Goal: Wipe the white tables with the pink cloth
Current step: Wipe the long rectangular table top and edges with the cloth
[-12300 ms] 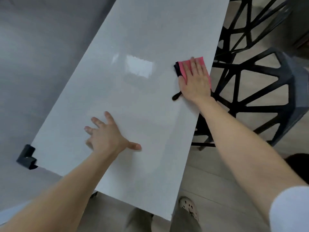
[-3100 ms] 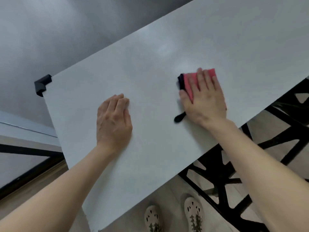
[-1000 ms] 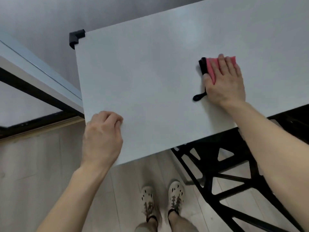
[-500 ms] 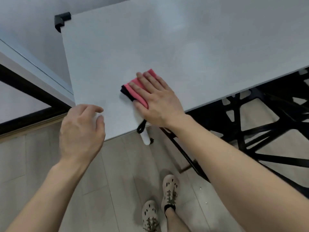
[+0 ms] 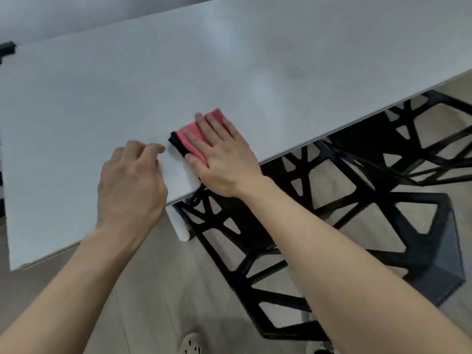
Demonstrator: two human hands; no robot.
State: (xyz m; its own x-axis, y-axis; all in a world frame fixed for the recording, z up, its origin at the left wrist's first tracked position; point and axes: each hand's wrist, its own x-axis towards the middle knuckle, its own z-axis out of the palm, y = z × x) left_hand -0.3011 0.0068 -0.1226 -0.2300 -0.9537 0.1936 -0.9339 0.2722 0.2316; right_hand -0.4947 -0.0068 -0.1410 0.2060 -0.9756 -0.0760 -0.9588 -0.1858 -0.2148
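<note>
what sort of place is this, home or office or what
Probably a modern office, café or meeting room, though a home is possible: a long white table, black open-lattice furniture beside it, and a pale wood-plank floor.

One white table; one pink cloth; one left hand; one right hand; one black corner guard; one shoe plainly seen.

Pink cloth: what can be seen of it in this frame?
The pink cloth is folded into a pad, soft fabric by its look, with a black edge along one side. It lies flat on the white table near the front edge. The right hand presses on it with straight fingers, covering most of it.
</note>
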